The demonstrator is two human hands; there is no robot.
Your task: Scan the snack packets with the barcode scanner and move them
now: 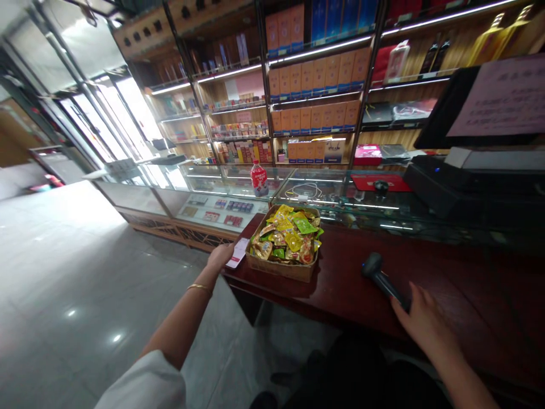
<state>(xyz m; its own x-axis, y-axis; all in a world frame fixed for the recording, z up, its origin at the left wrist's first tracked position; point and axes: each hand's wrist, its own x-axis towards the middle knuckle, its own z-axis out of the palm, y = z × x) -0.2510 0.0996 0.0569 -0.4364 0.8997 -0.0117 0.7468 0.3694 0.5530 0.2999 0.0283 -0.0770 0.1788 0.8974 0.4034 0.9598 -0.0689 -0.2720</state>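
At the left end of the dark red desk, my left hand (pixel 220 257) is closed at the edge of a smartphone (pixel 238 254) with a lit, mostly white screen. Its fingertips are partly hidden. On the right, my right hand (pixel 426 315) has thumb and fingers on either side of the handle end of a black handheld barcode scanner (pixel 381 278). The scanner's head points away to the left, low over the desktop. Between my hands stands an open cardboard box (pixel 283 268), heaped with small yellow, green and gold snack packets (pixel 293 240).
Behind the desk (pixel 340 289) runs a glass display counter (pixel 204 184), with a red-labelled bottle (pixel 259 179) and a white cable (pixel 304 190) on top. A black register with a screen (pixel 447 122) stands at right. Shelves of orange boxes (pixel 319 76) line the wall.
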